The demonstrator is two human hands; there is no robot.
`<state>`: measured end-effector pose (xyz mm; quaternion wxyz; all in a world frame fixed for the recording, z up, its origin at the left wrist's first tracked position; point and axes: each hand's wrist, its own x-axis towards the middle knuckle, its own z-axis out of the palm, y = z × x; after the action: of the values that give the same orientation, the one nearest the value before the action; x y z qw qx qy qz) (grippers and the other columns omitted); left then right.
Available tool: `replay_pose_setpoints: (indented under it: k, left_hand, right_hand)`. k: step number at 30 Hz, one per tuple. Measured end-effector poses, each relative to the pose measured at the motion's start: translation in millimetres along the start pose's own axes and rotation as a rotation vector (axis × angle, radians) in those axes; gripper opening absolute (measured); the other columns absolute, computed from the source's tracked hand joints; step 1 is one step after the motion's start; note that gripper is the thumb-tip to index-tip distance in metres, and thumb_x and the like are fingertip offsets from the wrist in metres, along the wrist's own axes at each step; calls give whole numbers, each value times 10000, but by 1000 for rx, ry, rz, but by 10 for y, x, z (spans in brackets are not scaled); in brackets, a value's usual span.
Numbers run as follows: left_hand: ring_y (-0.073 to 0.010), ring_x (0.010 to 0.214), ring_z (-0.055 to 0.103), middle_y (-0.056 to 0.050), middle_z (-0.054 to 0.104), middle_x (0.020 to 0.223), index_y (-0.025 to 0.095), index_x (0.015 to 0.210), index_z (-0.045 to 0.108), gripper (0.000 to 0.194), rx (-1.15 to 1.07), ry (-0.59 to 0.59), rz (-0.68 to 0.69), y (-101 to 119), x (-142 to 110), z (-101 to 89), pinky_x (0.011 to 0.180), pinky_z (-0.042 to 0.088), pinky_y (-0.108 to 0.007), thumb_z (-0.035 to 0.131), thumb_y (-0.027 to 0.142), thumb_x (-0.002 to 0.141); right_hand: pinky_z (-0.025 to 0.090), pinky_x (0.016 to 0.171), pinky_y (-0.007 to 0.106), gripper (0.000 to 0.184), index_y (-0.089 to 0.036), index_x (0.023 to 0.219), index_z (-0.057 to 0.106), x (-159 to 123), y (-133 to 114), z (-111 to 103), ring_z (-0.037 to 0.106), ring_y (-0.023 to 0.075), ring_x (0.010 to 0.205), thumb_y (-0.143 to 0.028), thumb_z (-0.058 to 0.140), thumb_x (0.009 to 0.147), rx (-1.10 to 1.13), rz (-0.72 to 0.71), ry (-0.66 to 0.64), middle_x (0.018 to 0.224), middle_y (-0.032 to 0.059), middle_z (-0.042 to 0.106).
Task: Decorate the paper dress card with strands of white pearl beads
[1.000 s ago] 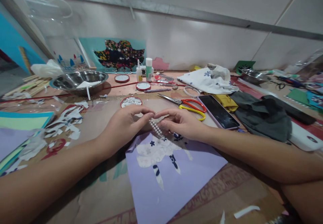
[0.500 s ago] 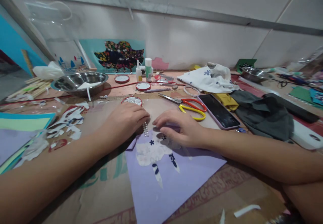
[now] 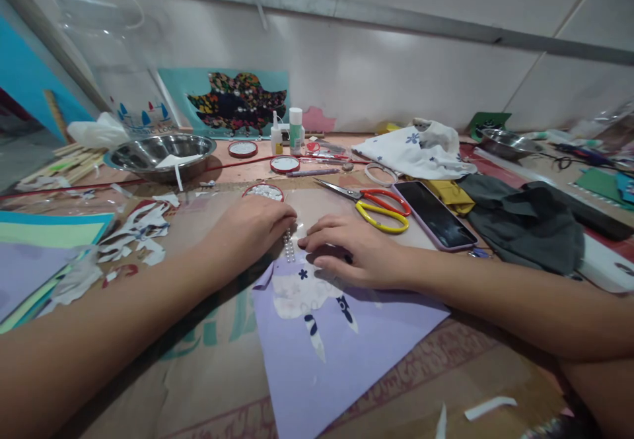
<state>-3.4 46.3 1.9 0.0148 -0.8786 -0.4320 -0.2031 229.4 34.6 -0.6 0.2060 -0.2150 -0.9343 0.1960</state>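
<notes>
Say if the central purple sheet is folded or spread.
Mostly spread: the purple sheet lies across cardboard, one edge near the left hand curling.

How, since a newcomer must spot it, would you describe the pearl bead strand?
Find the purple sheet, then the left hand near its far edge. From that hand extends the pearl bead strand, shiny and round-beaded, unlike the flat white cutout nearby.

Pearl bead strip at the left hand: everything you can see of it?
The pearl bead strip is whitish and shiny, with small round beads in side-by-side rows. The left hand's fingertips pinch its upper part, hiding that end. The rest extends toward the purple sheet; whether it touches the sheet is unclear. The right hand is close beside it, seemingly apart.
</notes>
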Motion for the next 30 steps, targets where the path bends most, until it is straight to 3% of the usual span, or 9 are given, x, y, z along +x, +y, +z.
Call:
replay_pose_setpoints:
  k: [8,11,13,17,20,22,25,28,30]
  left_hand:
    - [-248,861,694,-57,779,909,234,937,758,213,-151,22,-59,-122,6,81,776,492,-353,552,292,941]
    - [-237,847,697,-51,781,900,225,931,760,206,-148,19,-48,-121,3,67,774,501,-343,562,285,940]
    - [-225,836,698,-53,781,903,209,934,758,207,-129,20,-38,-127,4,62,774,509,-335,566,287,945]
    - [-219,832,696,-58,780,900,194,928,756,204,-111,22,-15,-157,14,69,769,518,-328,568,271,946]
    - [-224,850,696,-59,779,911,192,922,753,217,-95,33,18,-183,20,82,787,521,-333,555,275,951]
    - [-223,861,696,-60,777,921,189,920,752,227,-95,48,33,-202,21,89,807,520,-332,547,280,954]
    - [-219,864,693,-58,776,921,184,912,749,236,-110,57,47,-228,26,87,820,515,-324,541,285,954]
    - [-205,844,690,-50,774,913,182,907,745,232,-147,52,39,-238,37,71,795,511,-301,547,295,951]
    - [-197,832,688,-48,771,911,180,910,741,228,-168,48,31,-235,45,60,774,506,-289,545,288,952]
  right_hand:
    - [478,996,397,191,-144,1088,649,-11,13,15,630,233,1132,-254,546,969,-15,-56,14,1167,145,705]
    - [478,985,377,199,-158,1107,632,-16,6,-96,618,226,1163,-269,521,985,-116,-95,75,1240,152,675]
    - [489,912,355,186,-162,1074,636,-2,-6,-247,640,220,1060,-248,496,985,-243,-60,85,1136,134,698]
    - [436,731,336,212,-191,1092,647,15,72,-603,644,240,857,-215,498,942,-615,315,-33,930,89,718]
    - [354,599,311,313,-184,1198,613,-37,266,-778,626,244,757,-310,508,931,-778,541,-206,951,123,705]
    - [326,567,300,390,-176,1228,599,-87,407,-835,615,232,717,-410,522,925,-766,607,-277,1018,143,688]
    - [340,581,284,512,-217,1376,531,-127,541,-847,601,206,693,-440,534,915,-684,567,-310,1099,139,665]
    - [368,660,285,591,-262,1496,437,-113,603,-792,613,218,765,-307,525,914,-664,494,-293,1083,124,677]
    - [374,721,298,600,-240,1476,485,-97,656,-743,616,246,858,-255,557,880,-689,455,-246,1105,140,680]
